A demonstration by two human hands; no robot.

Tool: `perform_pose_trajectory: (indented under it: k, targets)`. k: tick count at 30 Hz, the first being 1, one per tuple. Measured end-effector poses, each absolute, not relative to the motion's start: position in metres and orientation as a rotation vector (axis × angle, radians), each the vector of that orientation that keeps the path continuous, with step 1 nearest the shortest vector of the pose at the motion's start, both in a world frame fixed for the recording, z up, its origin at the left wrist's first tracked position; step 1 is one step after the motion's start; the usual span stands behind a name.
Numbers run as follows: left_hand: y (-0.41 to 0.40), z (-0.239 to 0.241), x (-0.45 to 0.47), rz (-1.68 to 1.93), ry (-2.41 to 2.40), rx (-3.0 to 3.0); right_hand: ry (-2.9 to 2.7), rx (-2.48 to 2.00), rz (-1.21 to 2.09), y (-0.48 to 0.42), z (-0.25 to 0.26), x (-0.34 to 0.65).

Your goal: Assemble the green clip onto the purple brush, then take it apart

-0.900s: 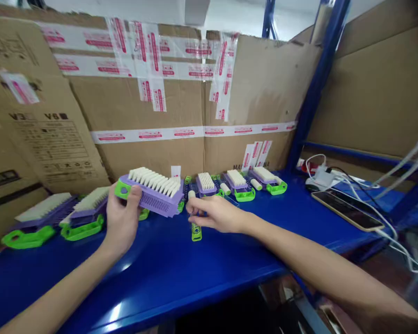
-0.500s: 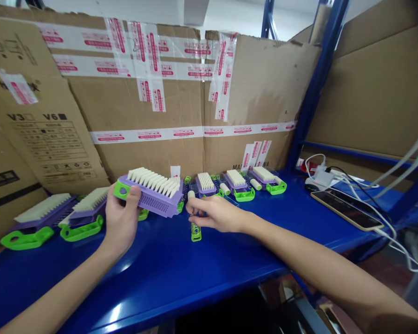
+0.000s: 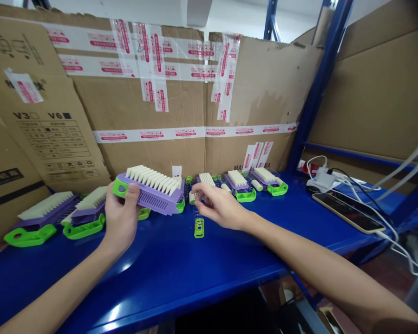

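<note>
**Left hand holding brush block, right hand pinching small part at the bench**

Left hand (image 3: 120,218) is gripping the purple brush block (image 3: 153,192) by its green end, thumb on the near face, fingers wrapped underneath. It's lifted off the blue bench (image 3: 181,273), tilted slightly, white bristles facing up. Hand is closed on it, firm hold.

Right hand (image 3: 219,208) is reaching just right of that brush, fingertips pinched narrow around something small near the white roller (image 3: 192,197). Can't tell exactly what's in the pinch, too small. Just below the fingers a green clip with a spring (image 3: 198,226) is lying on the bench.

Handling, my read: the block is looking like rigid moulded plastic, light, one hand is carrying it easily. Bristles are soft and will splay if squeezed, so the ends or the ribbed purple sides are the places to hold, not the top. Smooth plastic could be a bit slippery; the green end cap is giving a decent purchase. The spring part is tiny and will likely roll or ping away, so it's calling for a fingertip pinch.

Around it: two more brushes (image 3: 69,215) are sitting on the bench at left, three smaller ones (image 3: 257,181) in a row against the taped cardboard box (image 3: 181,102) at the back. A phone (image 3: 348,211) with white cables is lying at right.
</note>
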State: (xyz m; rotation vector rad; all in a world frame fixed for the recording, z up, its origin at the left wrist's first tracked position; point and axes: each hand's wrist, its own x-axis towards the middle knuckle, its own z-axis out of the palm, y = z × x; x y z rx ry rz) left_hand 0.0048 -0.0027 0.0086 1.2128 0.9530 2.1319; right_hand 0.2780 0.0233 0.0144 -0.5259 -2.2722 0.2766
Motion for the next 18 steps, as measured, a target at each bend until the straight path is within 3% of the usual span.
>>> perform_pose_trajectory:
  k: [18]
  targets:
    - [-0.002,0.005,0.002,2.113,0.954,1.249,-2.483,-0.654,0.013,0.036,0.006,0.276]
